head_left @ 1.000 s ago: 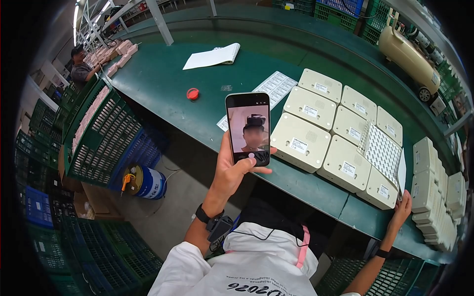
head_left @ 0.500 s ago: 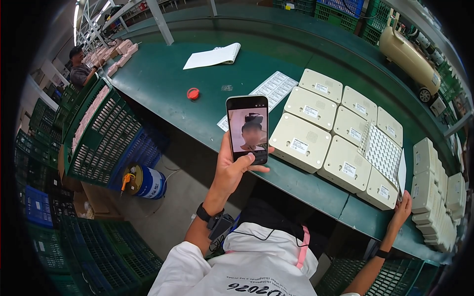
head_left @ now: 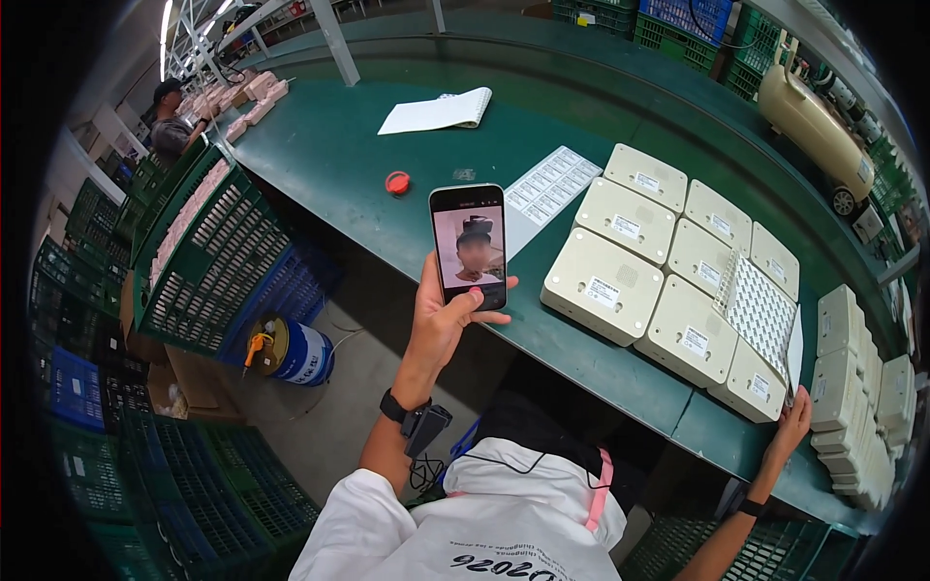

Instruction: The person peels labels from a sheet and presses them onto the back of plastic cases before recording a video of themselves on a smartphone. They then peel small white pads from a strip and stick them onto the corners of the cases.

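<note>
My left hand (head_left: pixel 444 315) is wrapped round a smartphone (head_left: pixel 469 247), held upright above the table's near edge. Its thumb lies on the lower part of the screen, which displays a person wearing head gear. My right hand (head_left: pixel 793 422) rests at the table's near right, fingers extended beside the corner of a cream plastic housing (head_left: pixel 754 383). Close to those fingertips is the lower end of a spiral-bound pad of patterned label sheets (head_left: pixel 761 312), lying over several housings; whether they touch it is unclear. Behind the phone, a white label sheet (head_left: pixel 552 184) is partly hidden.
Cream housings (head_left: pixel 625 221) stand in rows on the green table (head_left: pixel 320 145), with more stacked at right (head_left: pixel 835 387). An open notebook (head_left: pixel 436 112) and a red ring-shaped item (head_left: pixel 397 183) lie farther back. Green crates (head_left: pixel 208 257), a blue drum (head_left: pixel 302 355) and a co-worker (head_left: pixel 170 126) are at left.
The phone in my left hand has shifted left relative to the table, uncovering more of the label sheet. The view has turned slightly; my right hand stays by the same housing corner.
</note>
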Motion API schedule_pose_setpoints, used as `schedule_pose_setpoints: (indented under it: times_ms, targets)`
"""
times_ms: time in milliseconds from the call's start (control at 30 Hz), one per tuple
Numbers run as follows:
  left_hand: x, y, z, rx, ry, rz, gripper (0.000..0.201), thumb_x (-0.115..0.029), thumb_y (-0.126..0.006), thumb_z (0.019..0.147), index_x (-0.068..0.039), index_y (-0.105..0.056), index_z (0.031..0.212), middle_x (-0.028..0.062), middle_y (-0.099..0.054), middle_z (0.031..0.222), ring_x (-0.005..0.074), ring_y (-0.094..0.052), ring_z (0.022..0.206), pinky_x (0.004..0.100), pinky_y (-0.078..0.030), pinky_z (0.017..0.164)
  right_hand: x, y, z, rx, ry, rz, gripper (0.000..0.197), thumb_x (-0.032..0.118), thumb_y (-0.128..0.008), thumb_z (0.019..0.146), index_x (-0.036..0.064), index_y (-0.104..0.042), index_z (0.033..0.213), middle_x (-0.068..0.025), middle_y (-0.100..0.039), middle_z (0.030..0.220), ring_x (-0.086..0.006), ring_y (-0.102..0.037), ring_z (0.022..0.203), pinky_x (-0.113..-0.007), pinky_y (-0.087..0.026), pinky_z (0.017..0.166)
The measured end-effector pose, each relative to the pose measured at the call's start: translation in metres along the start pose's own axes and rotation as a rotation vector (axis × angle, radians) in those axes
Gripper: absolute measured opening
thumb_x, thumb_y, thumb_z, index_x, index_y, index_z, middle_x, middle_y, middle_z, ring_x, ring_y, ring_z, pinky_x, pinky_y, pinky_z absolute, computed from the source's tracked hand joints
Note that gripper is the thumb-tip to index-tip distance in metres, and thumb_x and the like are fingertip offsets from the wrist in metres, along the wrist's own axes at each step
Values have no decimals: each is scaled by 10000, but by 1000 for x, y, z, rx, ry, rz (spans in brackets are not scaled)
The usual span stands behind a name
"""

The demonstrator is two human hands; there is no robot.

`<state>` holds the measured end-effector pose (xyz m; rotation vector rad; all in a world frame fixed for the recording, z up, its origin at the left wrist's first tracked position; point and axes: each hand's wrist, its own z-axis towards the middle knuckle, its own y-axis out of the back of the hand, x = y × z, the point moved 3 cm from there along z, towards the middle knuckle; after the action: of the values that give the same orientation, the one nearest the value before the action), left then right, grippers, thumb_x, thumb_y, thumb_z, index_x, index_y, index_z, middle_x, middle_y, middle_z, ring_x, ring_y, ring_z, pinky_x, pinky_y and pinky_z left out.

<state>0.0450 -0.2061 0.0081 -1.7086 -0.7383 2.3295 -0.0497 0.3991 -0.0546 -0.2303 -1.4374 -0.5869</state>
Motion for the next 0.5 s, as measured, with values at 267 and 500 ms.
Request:
schedule_pose_setpoints:
  times_ms: [267, 500]
  targets:
    - [-17, 27, -7, -66, -35, 43, 568, 93, -443, 847, -51, -280, 1371, 216, -500, 1310, 404, -623, 1099, 434, -647, 708, 2, 2, 0, 13, 5, -2, 440, 400, -532, 993, 55, -580, 1261, -47, -632, 1077, -147, -616, 865, -252, -479, 729]
    - [-27, 38, -6, -91, -64, 72, 579, 98, -440, 843, -50, -272, 1378, 215, -505, 1309, 402, -626, 1095, 434, -647, 706, -2, 1, 3, 26, 19, -11, 448, 406, -528, 992, 52, -579, 1262, -51, -634, 1082, -152, -619, 870, -253, -478, 732]
